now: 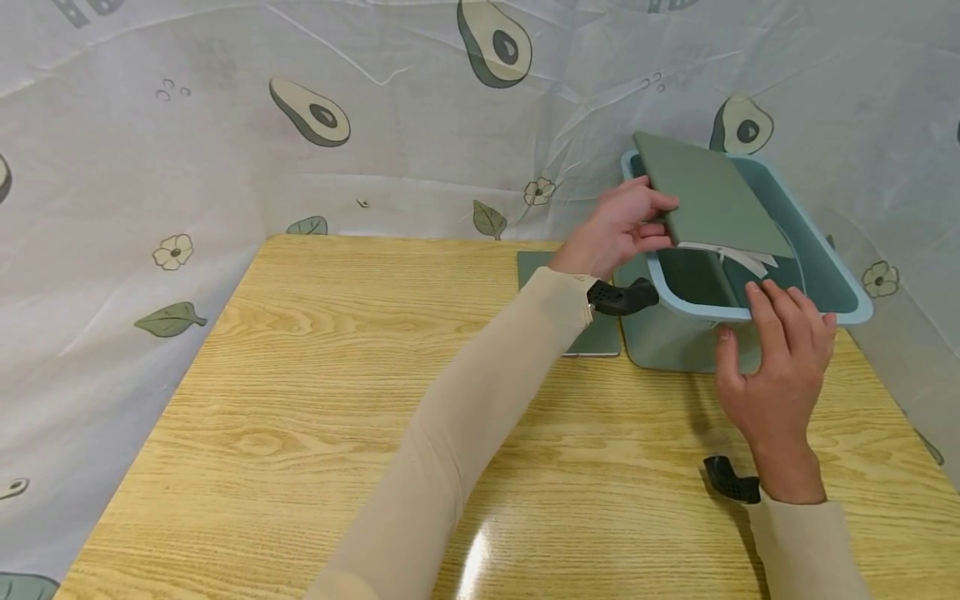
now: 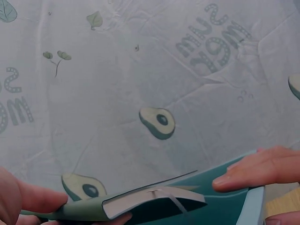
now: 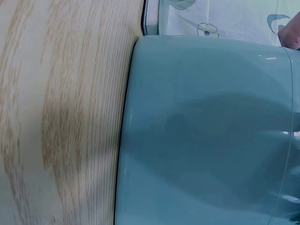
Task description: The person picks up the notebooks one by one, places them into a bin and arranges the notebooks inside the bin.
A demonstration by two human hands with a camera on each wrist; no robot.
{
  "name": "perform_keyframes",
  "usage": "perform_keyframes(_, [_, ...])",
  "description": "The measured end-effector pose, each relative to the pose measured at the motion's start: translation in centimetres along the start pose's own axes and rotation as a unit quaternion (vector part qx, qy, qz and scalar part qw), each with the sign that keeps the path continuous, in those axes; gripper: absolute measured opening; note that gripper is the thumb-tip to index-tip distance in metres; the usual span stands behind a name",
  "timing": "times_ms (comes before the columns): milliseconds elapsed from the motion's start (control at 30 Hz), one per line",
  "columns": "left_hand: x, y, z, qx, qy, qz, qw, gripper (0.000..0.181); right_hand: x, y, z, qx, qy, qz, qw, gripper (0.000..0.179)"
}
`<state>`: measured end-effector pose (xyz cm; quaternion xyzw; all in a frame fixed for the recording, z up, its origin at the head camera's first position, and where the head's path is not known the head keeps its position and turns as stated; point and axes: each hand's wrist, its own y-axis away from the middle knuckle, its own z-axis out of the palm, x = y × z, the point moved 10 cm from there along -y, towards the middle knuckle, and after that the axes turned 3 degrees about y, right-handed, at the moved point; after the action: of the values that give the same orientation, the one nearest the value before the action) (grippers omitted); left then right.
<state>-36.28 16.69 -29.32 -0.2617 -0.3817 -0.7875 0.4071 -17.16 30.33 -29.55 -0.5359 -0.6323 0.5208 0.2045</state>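
My left hand (image 1: 618, 225) pinches a green notebook (image 1: 712, 196) by its near left edge, thumb on the cover. The notebook is tilted over the pale blue bin (image 1: 817, 308), with its cream pages (image 2: 136, 199) and a light ribbon bookmark (image 2: 173, 200) hanging at the open side. My right hand (image 1: 780, 367) is at the bin's front rim, its fairly straight fingers reaching over the edge and its thumb outside the wall. A second green notebook (image 1: 596, 337) lies on the table left of the bin, partly under my left forearm.
The bin stands at the back right of the wooden table (image 1: 300, 375). An avocado-print cloth (image 1: 405, 167) hangs behind and beside the table. Inside the bin, a dark green surface (image 1: 697, 275) shows beneath the raised notebook. Both wrists wear black camera mounts (image 1: 622, 297).
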Motion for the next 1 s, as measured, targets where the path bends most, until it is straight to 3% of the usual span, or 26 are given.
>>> perform_keyframes(67, [-0.2, -0.1, 0.1, 0.009, -0.003, 0.0, 1.0, 0.069, 0.0, 0.0, 0.0, 0.001, -0.003, 0.001, 1.0, 0.045])
perform_keyframes(333, [-0.6, 0.2, 0.5, 0.023, -0.039, 0.033, 0.9984, 0.046, 0.0, -0.1, -0.1, 0.004, -0.004, 0.003, 1.0, 0.045])
perform_keyframes(500, [-0.4, 0.4, 0.5, 0.052, -0.079, 0.059, 0.9937, 0.055, -0.1, -0.2, -0.1, 0.004, -0.001, 0.003, 1.0, 0.045])
perform_keyframes(733, [-0.1, 0.6, 0.2, 0.102, -0.149, 0.073, 0.9807, 0.011, -0.3, -0.4, 0.0, 0.0, -0.002, 0.013, 0.9999, 0.044])
perform_keyframes(833, [0.0, 0.7, 0.3, 0.105, -0.17, 0.075, 0.9769, 0.013, -0.3, -0.5, 0.0, -0.003, 0.003, 0.011, 0.9999, 0.045])
perform_keyframes(1000, [0.3, 1.3, 1.0, 0.08, -0.221, 0.081, 0.9686, 0.015, -0.4, -0.6, -0.1, 0.001, 0.001, 0.006, 1.0, 0.044])
